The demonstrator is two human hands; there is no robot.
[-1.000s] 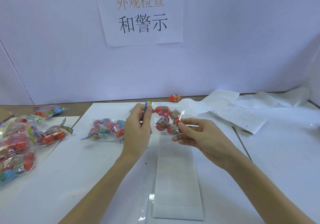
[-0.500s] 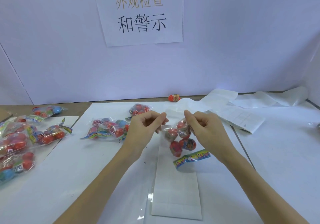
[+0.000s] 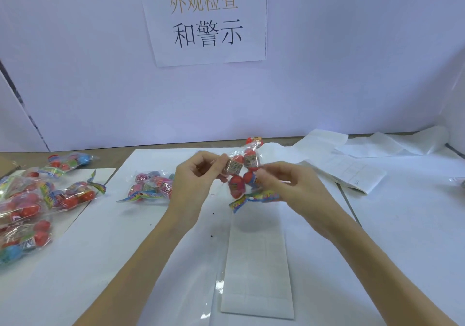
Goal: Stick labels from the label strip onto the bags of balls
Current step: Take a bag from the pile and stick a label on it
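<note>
A clear bag of red balls [image 3: 242,172] hangs in the air between my two hands, its colourful header card [image 3: 254,198] pointing down. My left hand [image 3: 198,182] pinches the bag's upper left side. My right hand [image 3: 289,187] grips its lower right side. Below the bag, the white label strip [image 3: 256,270] lies flat on the white sheet, running toward me. Another bag of balls [image 3: 151,187] lies just left of my left hand.
Several more bags of balls [image 3: 32,199] are piled at the left edge. A single red ball [image 3: 254,140] sits by the back wall. Used white backing paper [image 3: 352,164] trails off to the right. A paper sign [image 3: 206,18] hangs on the wall.
The bag was turned over so its header card swung from the top to the bottom, then lifted a little higher. Both hands shifted their hold on it.
</note>
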